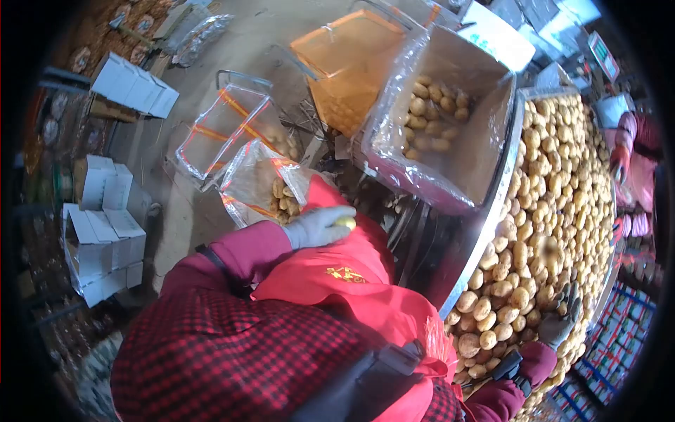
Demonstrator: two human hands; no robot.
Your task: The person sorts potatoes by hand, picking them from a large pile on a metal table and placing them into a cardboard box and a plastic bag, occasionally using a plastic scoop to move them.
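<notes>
Filling a metal tray (492, 211), heaped yellow fruit (555, 176) lies near a plastic bag (256, 179) propped open within arm's reach. The right hand (562, 320) rests spread on the heap's near edge, gripping nothing. The left hand (316, 226) closes on a single fruit (345, 223) at the bag's mouth.

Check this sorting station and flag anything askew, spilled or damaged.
Nothing is clearly spilled or damaged. The plastic-lined box sits tilted against the rim of the sorting tray, which looks precarious but may be deliberate. Loose straw-like scraps lie between the bags. The piled fruit lies within the tray.
</notes>
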